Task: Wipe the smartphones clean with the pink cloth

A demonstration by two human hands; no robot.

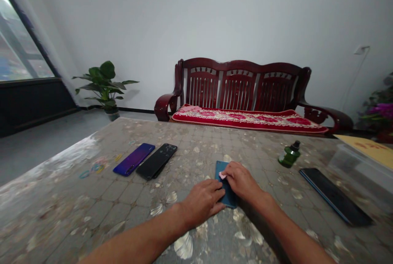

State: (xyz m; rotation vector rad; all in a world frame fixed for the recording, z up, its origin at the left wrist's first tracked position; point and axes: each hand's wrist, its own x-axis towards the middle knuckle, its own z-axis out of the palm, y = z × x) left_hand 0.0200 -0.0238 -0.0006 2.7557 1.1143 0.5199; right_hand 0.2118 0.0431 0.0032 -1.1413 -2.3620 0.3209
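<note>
A blue phone (229, 199) lies flat on the table in front of me, its camera end pointing away. My left hand (203, 201) grips its left side, fingers over the edge and thumb near the bottom corner. Pinched in my right hand (240, 179) is a small pink cloth (222, 175), pressed on the upper part of the phone. Both hands cover part of the phone. Off to the right, a green bottle (289, 155) with a black top stands upright.
A purple-blue phone (134, 159) and a black phone (156, 161) lie to the left, near coloured bands (92, 168). On the right are a larger dark phone (336, 196) and a clear plastic box (353, 163). A wooden bench (236, 84) stands beyond the table (132, 223).
</note>
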